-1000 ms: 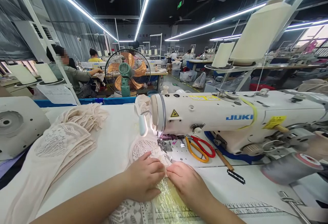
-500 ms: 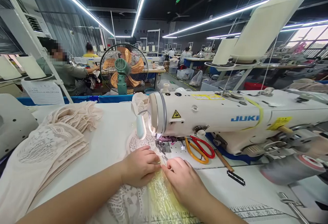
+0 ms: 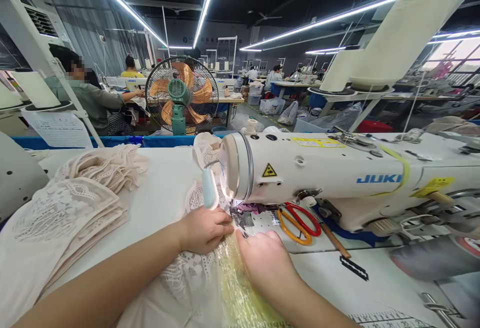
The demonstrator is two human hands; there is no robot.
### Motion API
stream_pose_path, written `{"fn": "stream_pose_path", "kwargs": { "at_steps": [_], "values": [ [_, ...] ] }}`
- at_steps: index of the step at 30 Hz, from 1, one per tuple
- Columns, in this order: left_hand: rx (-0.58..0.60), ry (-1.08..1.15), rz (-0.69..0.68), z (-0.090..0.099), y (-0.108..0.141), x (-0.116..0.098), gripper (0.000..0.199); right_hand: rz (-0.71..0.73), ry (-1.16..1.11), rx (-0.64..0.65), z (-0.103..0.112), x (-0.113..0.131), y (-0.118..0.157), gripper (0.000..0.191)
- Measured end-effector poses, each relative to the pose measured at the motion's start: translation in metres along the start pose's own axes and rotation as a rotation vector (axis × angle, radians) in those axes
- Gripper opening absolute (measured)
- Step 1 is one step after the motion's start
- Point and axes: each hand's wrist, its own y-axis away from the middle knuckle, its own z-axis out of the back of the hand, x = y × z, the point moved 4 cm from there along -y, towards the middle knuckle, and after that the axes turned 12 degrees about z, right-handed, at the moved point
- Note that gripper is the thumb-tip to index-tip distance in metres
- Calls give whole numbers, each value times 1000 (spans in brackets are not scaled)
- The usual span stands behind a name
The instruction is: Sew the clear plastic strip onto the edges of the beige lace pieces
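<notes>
Beige lace fabric (image 3: 195, 275) lies under the needle area of a white sewing machine (image 3: 330, 163). My left hand (image 3: 204, 229) is closed on the lace just in front of the presser foot (image 3: 237, 213), fingers together. A slim metal tool (image 3: 243, 232), its kind hard to make out, sticks out from the closed fingers of my right hand (image 3: 266, 258); its tip points towards the foot. Beneath and between the hands runs a shiny, pale yellow translucent strip (image 3: 236, 283). A pale blue oval piece (image 3: 210, 189) hangs by the machine head, above my left hand.
Stacked beige lace pieces (image 3: 75, 213) lie on the left. Right of the needle are scissors (image 3: 300, 223) with orange and red handles, and a wooden-handled blade (image 3: 352, 266). A grey thread cone (image 3: 435, 260) lies farther right. A fan (image 3: 182, 95) and co-workers are beyond the table.
Both hands stay close to the presser foot; my left hand sits slightly nearer to it. The lace and yellow strip have shifted a little forward. The view has turned slightly left.
</notes>
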Motion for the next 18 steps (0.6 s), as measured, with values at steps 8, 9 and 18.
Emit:
{"fn": "stream_pose_path", "kwargs": {
  "at_steps": [8,9,18],
  "values": [
    [9,-6,2,-1,-6,20,32,-10,20,115,-1,0,6,50],
    [12,-18,11,-1,-7,22,32,-10,24,138,-1,0,7,52],
    [-33,-96,59,6,-10,30,30,32,54,-71,-6,5,32,44]
  ]
}}
